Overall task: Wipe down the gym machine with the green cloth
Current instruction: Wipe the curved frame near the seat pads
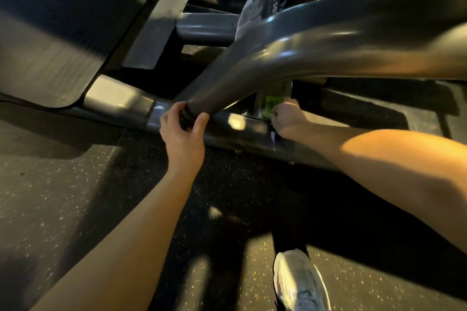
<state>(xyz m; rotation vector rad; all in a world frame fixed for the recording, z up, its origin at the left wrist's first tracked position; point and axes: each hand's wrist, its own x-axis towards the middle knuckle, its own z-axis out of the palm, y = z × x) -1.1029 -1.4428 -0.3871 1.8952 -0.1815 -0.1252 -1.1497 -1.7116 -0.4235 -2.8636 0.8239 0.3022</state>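
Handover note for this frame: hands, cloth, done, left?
Left hand grips the lower end of the big tube. Right hand holds the cloth against the short post under that tube, just above the base rail. Which parts are already wiped cannot be told. Left, likely: finish the post, then the tube and rail.

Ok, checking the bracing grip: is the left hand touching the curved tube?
Touching. Head view: the left hand curls thumb and fingers round the curved tube at its lower end.
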